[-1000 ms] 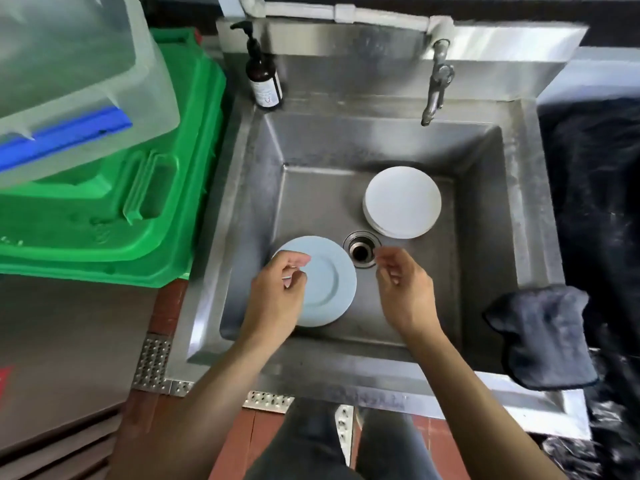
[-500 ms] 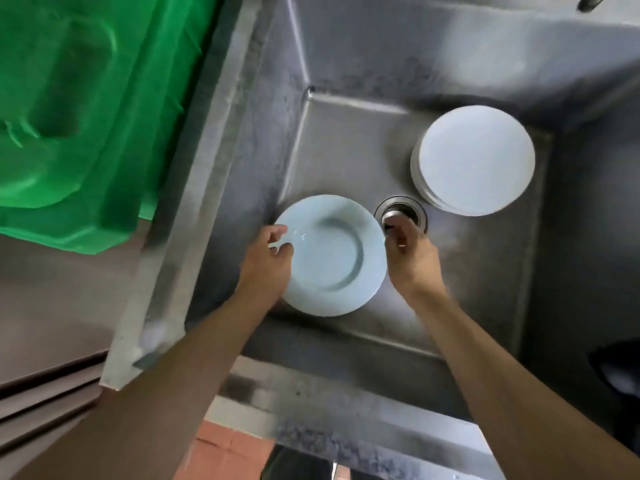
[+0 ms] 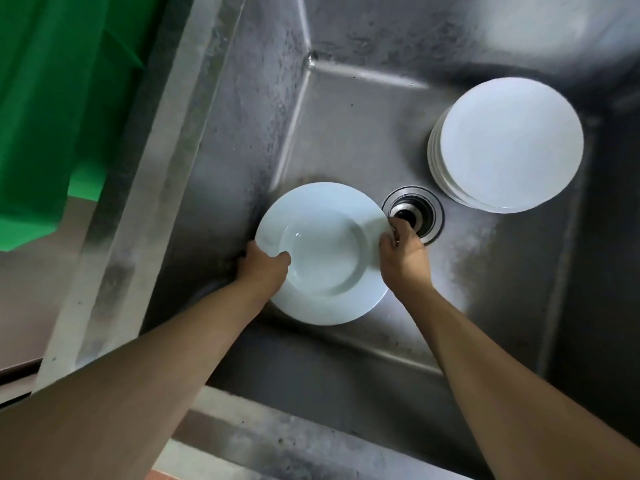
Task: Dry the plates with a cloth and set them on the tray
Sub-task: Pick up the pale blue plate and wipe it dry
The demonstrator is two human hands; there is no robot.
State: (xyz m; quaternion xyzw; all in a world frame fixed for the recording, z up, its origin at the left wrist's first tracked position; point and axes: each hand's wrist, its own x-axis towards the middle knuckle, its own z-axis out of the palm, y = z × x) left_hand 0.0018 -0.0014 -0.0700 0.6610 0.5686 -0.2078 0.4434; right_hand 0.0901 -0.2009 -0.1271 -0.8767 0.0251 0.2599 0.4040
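A pale blue plate (image 3: 325, 252) lies on the floor of the steel sink (image 3: 346, 109), just beside the drain (image 3: 414, 213) at its 3 o'clock. The left hand (image 3: 265, 266) is clamped on the rim at 9 o'clock, thumb over the lip; the right hand (image 3: 403, 254) pinches the rim at 3 o'clock. It is likely stiff, brittle ceramic, possibly slick if wet, so opposite rim grips suit it. A stack of white plates (image 3: 509, 143) sits at 1 o'clock

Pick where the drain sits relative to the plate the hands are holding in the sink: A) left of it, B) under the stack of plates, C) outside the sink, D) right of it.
D: the drain lies just right of the held plate, beside the right hand.
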